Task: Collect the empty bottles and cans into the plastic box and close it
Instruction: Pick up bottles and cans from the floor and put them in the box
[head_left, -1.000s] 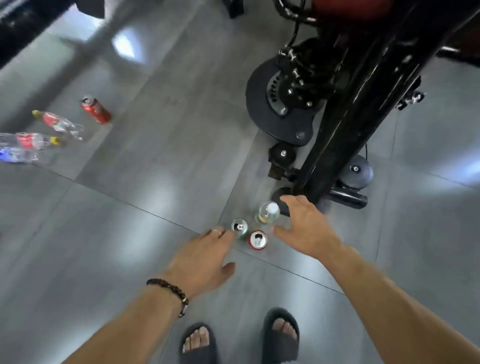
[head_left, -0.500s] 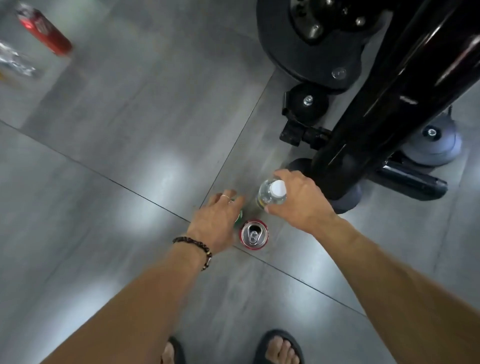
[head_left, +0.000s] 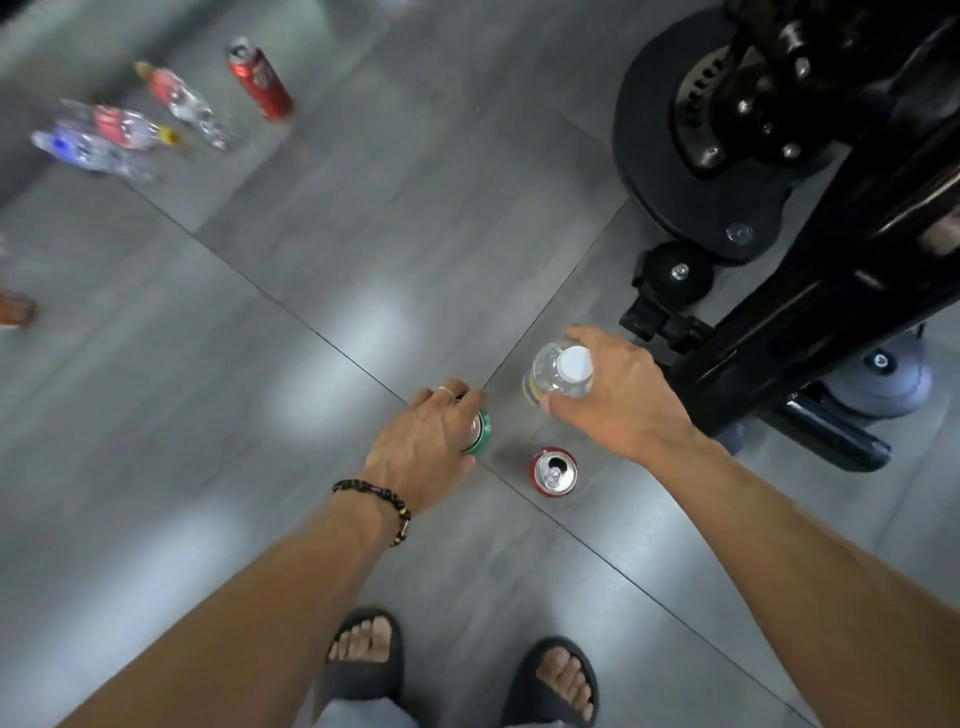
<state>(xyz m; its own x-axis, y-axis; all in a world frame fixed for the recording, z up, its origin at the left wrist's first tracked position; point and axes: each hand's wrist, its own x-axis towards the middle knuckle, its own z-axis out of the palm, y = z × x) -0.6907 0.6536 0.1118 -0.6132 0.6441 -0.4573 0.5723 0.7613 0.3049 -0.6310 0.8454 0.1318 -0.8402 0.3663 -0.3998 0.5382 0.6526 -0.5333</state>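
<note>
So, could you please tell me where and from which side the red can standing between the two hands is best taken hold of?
Grip the red can round its cylindrical side wall, just below the rim, coming from above. It stands upright on the floor with its opened top facing up and open floor all round. The left hand holds the green can and the right hand the bottle, so neither is free yet.

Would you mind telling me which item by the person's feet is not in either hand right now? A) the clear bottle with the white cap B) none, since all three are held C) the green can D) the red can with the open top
D: the red can stands alone on the floor, while the left hand grips the green can and the right hand holds the clear bottle.
</note>
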